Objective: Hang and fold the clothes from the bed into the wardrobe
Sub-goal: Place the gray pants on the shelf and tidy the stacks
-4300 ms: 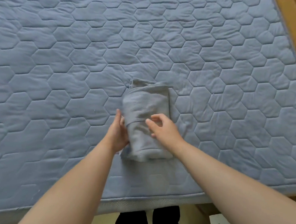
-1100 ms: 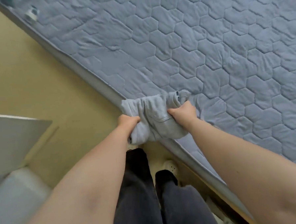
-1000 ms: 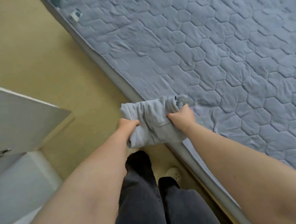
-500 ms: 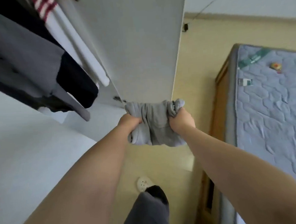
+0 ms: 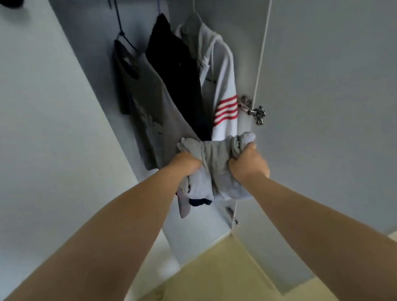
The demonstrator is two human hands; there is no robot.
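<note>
Holding folded grey garment (image 5: 217, 170) in the air before open wardrobe (image 5: 240, 44), just below hanging striped hoodie (image 5: 221, 84). Left hand (image 5: 186, 163) and right hand (image 5: 249, 165): fingers curled tight into cloth at opposite ends. Judged light, soft, limp knit; bunches and sags. Best supported from beneath to keep folds.

The pale grey panelled wardrobe (image 5: 30, 113) stands open, its flat grey door (image 5: 328, 97) swung out to the right on a metal hinge (image 5: 256, 114). Three garments hang inside, side by side and touching: a grey printed T-shirt with a dark collar (image 5: 154, 111) on a thin dark hanger (image 5: 123, 37), a black garment (image 5: 179, 70), and a white hooded jacket with red sleeve stripes (image 5: 221, 75). Below the wardrobe's pale bottom panel (image 5: 197, 233) lies a yellowish floor (image 5: 211, 276).
</note>
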